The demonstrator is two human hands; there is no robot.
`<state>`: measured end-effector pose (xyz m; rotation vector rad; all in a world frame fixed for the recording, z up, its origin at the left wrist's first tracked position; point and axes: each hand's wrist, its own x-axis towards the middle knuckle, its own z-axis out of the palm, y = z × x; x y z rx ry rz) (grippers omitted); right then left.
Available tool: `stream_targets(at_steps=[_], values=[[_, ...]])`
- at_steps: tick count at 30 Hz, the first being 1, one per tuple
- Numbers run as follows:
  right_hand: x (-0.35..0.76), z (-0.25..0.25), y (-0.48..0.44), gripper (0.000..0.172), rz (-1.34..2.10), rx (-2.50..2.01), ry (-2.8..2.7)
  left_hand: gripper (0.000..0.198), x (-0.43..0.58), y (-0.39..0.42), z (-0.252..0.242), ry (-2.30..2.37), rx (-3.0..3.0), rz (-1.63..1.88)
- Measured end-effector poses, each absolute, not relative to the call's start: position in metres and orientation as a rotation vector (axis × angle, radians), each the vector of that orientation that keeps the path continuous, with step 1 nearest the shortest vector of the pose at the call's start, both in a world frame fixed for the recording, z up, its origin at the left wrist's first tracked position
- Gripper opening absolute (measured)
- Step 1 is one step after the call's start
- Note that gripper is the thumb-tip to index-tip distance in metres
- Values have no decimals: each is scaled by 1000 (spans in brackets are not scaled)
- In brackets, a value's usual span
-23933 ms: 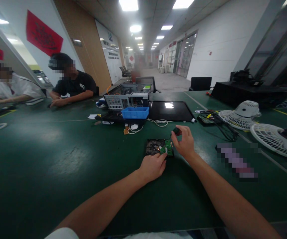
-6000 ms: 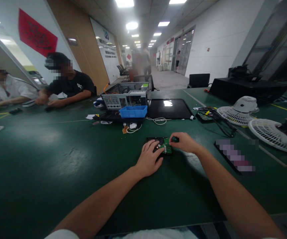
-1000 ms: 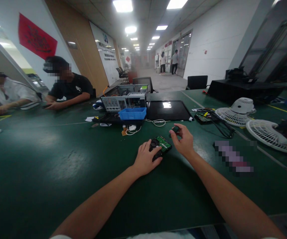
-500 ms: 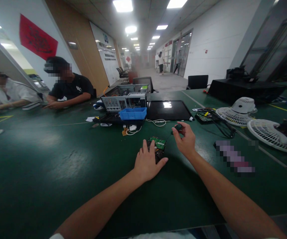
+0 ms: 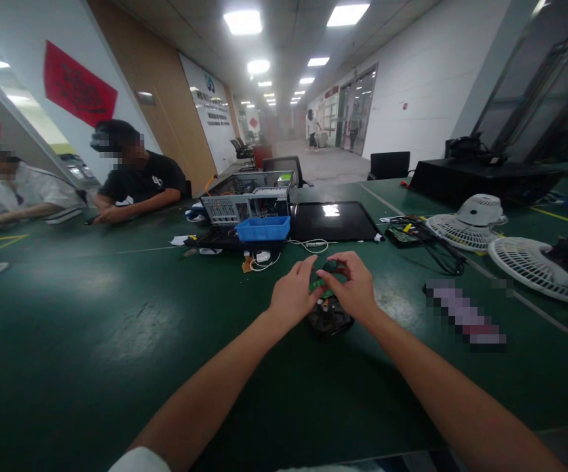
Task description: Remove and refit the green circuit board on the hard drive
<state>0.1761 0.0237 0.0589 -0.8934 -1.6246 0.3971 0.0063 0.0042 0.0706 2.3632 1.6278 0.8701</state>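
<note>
My right hand (image 5: 355, 285) is closed around a screwdriver with a dark green handle (image 5: 330, 265); its shaft is hidden. Close beside it, my left hand (image 5: 294, 292) curls its fingers and thumb at the left edge of a green circuit board (image 5: 319, 287), apparently gripping it. The board is partly covered by both hands. Below it a round-edged black device body (image 5: 330, 319) rests on the green table, with small orange and pale parts near its top.
Beyond my hands stand an open computer case (image 5: 244, 196), a blue bin (image 5: 263, 229) and a flat black screen (image 5: 333, 221). White fan parts (image 5: 530, 262), cables (image 5: 454, 259) and a blurred-out flat object (image 5: 464, 311) lie on the right. Two people sit at the left.
My left hand has gone from lying spread on the device to curling at the board. My right hand has moved left with the screwdriver. The device has shifted and turned towards me.
</note>
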Motion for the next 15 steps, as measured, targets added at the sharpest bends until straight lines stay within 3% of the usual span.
stream_targets(at_steps=[3, 6, 8, 10, 12, 15], values=[[176, 68, 23, 25, 326, -892, -1664, 48, 13, 27, 71, 1422, 2414, 998], [175, 84, 13, 36, 215, -878, -1598, 31, 15, 46, 70, 1317, 2252, 1259], [165, 93, -4, 26, 222, -855, -1590, 24, 16, 57, 70, 1253, 2023, 1424], [147, 96, -26, 14, 520, -724, -1837, 25, 18, 66, 71, 1138, 1773, 1522], [124, 91, -44, 20, 1016, -544, -2084, 27, 21, 73, 72, 1047, 1591, 1599], [99, 77, -50, 36, 1517, -441, -1936, 28, 22, 77, 71, 993, 1480, 1688]])
